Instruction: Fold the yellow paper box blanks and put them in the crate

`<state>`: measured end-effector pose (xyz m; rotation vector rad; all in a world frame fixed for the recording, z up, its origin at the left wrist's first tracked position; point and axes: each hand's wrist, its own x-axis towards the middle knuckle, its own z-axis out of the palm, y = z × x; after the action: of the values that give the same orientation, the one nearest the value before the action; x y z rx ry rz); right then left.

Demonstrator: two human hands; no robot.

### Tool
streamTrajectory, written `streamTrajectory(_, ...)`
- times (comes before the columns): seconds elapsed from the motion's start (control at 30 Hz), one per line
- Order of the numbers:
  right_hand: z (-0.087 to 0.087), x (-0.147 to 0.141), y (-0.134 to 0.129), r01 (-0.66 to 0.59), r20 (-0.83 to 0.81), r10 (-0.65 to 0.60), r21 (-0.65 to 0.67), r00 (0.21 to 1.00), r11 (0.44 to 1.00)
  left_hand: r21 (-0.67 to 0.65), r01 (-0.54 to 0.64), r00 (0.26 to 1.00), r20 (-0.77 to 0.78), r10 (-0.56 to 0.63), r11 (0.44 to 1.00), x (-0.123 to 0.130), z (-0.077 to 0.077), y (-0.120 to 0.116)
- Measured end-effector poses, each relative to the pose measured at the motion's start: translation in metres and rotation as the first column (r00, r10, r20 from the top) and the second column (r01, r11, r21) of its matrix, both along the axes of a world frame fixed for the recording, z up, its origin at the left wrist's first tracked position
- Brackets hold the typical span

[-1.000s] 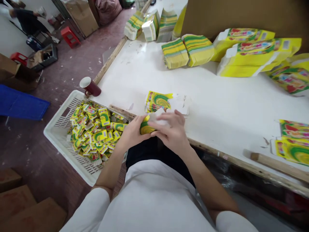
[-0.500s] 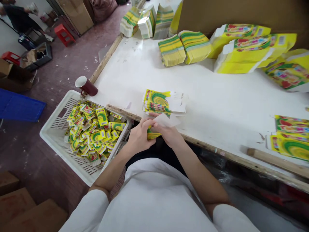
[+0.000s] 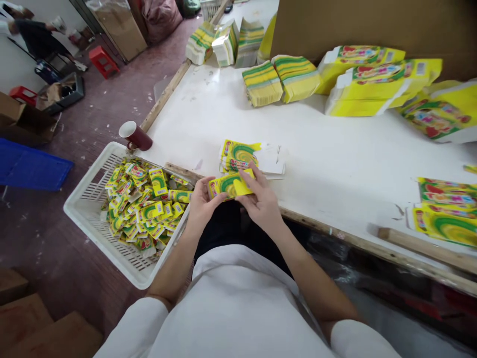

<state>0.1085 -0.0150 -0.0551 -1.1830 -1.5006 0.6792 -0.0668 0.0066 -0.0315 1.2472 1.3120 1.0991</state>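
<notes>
Between my hands, over the table's front edge, is a small yellow and green printed carton (image 3: 228,186). My left hand (image 3: 201,205) grips its left end, thumb along the lower side. At the right end, my right hand (image 3: 261,199) holds it with the fingers over the top and the thumb below. Just beyond lies a stack of flat printed cartons (image 3: 238,153) with white flaps to the right. A white plastic crate (image 3: 80,211) stands to the left below table height, holding many small yellow cartons (image 3: 149,211).
A maroon mug (image 3: 139,139) lies tilted at the table's left corner. Bundled cartons (image 3: 263,84) line the back of the white table (image 3: 316,159). More flat cartons (image 3: 447,221) and a wooden strip (image 3: 421,243) are on the right. A person (image 3: 35,37) is far left.
The carton has turned so its printed side faces up, and the white flap that showed is out of sight. My hands have moved apart to its two ends.
</notes>
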Motion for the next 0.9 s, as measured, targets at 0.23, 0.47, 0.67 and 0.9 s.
streamTrajectory(0.23,0.007,0.023,0.005,-0.228,0.154,0.228,-0.015,0.961,0.973,-0.044,-0.101,0.963,0.246,0.109,0.994,-0.003,0.006,0.008)
streamTrajectory(0.47,0.009,0.015,0.010,-0.064,0.107,0.063,0.005,0.992,0.998,-0.049,-0.117,0.950,0.285,0.127,0.992,0.005,0.004,0.011)
streamTrajectory(0.67,0.011,0.016,0.015,-0.205,0.184,0.200,0.006,0.962,0.979,-0.031,-0.162,0.946,0.280,0.165,0.986,-0.006,0.004,0.014)
streamTrajectory(0.9,0.009,-0.010,0.014,0.002,-0.090,-0.011,-0.102,0.996,0.995,-0.063,-0.115,0.961,0.247,0.127,0.991,-0.005,0.006,0.011)
